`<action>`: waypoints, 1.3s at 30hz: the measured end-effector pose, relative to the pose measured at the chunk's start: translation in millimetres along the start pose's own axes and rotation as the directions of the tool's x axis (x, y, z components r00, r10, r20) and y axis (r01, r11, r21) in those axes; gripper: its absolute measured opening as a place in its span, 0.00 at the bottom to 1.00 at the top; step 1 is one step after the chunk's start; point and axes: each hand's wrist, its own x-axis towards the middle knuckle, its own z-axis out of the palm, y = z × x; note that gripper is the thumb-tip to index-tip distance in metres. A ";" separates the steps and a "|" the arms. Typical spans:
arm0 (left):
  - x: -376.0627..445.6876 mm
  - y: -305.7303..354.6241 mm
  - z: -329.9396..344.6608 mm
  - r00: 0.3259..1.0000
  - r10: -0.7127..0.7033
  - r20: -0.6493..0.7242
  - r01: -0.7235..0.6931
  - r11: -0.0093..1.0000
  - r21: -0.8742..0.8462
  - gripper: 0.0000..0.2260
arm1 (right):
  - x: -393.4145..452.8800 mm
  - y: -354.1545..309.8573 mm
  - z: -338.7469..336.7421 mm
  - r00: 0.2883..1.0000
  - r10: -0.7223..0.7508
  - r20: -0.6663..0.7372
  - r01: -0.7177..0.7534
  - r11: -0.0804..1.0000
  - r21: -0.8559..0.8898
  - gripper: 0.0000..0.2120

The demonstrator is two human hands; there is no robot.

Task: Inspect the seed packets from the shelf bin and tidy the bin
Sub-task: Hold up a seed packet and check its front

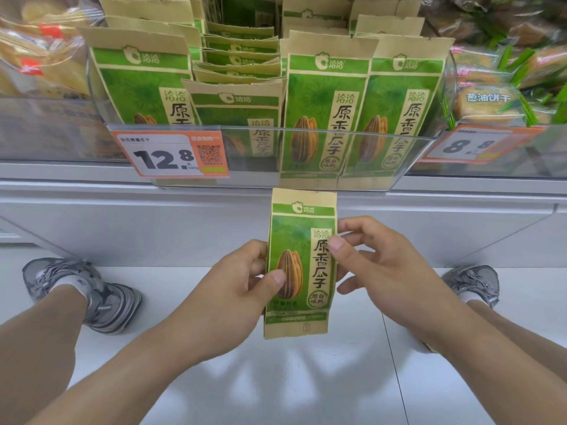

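Note:
A green and tan seed packet (299,228) with a sunflower seed picture is held upright, face toward me, below the shelf bin. My left hand (236,283) grips its left edge, thumb across the front. My right hand (374,265) pinches its right edge with thumb on the front and fingers behind. The clear plastic shelf bin (306,131) above holds several matching packets standing in rows; two (325,111) stand tall at the front right, one (236,118) sits lower in the middle, one (144,81) leans at the left.
An orange price tag (171,154) reading 12.8 hangs on the bin's front left. Neighbouring bins hold wrapped snacks (43,56) at left and biscuit packs (497,96) at right, with another price tag (469,145). White shelf base (153,216) and floor lie below; my shoes (89,289) stand on it.

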 end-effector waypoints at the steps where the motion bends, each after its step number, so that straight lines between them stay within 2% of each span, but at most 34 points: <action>1: 0.4 -1.6 1.4 1.000 0.003 -0.025 -0.003 1.000 -0.017 0.10 | 0.3 0.3 0.0 1.000 -0.011 -0.003 0.011 1.000 0.011 0.06; 3: 1.3 -2.7 5.3 0.994 0.017 -0.111 -0.025 0.998 -0.065 0.14 | 0.0 1.3 0.6 1.000 -0.015 0.007 0.015 0.999 0.047 0.05; 6: 2.0 -2.1 9.4 0.968 0.168 -0.188 -0.164 0.986 0.040 0.19 | -2.2 0.6 3.0 0.998 -0.038 0.047 0.032 0.992 0.126 0.10; 8: 1.0 -2.0 12.7 0.968 0.195 -0.157 -0.195 0.981 0.019 0.18 | -4.5 -1.3 5.0 0.996 -0.065 0.064 0.053 0.982 0.182 0.15; 10: -2.3 1.2 16.3 0.983 0.162 -0.087 -0.170 0.982 -0.086 0.18 | -7.3 -4.3 7.6 0.990 -0.102 0.100 0.077 0.972 0.221 0.19; 13: -8.2 1.6 23.3 0.990 0.135 0.051 -0.121 0.971 -0.206 0.24 | -10.4 -5.8 12.1 0.972 -0.151 0.178 0.099 0.958 0.270 0.19; 16: -10.2 -2.3 29.3 0.982 0.124 0.142 -0.089 0.970 -0.228 0.25 | -12.5 -4.0 13.9 0.955 -0.167 0.245 0.088 0.949 0.304 0.22; 20: -8.1 -5.7 31.9 0.983 0.070 0.168 -0.013 0.948 -0.317 0.26 | -13.0 -3.1 13.6 0.948 -0.151 0.281 0.046 0.936 0.348 0.17; 23: -6.0 -4.5 33.1 0.978 0.086 0.188 -0.007 0.922 -0.387 0.27 | -11.8 -3.8 13.2 0.946 -0.127 0.297 0.001 0.921 0.389 0.16; 26: -3.3 -6.6 34.2 0.986 0.069 0.153 -0.004 0.922 -0.388 0.30 | -12.5 -5.6 14.5 0.954 -0.111 0.278 0.003 0.933 0.359 0.13; 29: -2.0 -6.0 35.1 0.997 0.030 0.074 -0.001 0.931 -0.364 0.33 | -14.8 -2.0 18.7 0.960 -0.110 0.258 0.049 0.972 0.231 0.10; 33: 0.8 -8.3 32.7 0.993 -0.066 -0.095 0.028 0.934 -0.355 0.36 | -22.1 7.2 29.2 0.947 -0.119 0.297 0.109 0.993 0.052 0.18; 39: 3.0 -5.9 28.6 0.978 -0.096 -0.186 0.019 0.925 -0.379 0.37 | -29.5 7.5 37.6 0.934 -0.135 0.332 0.125 0.991 0.051 0.30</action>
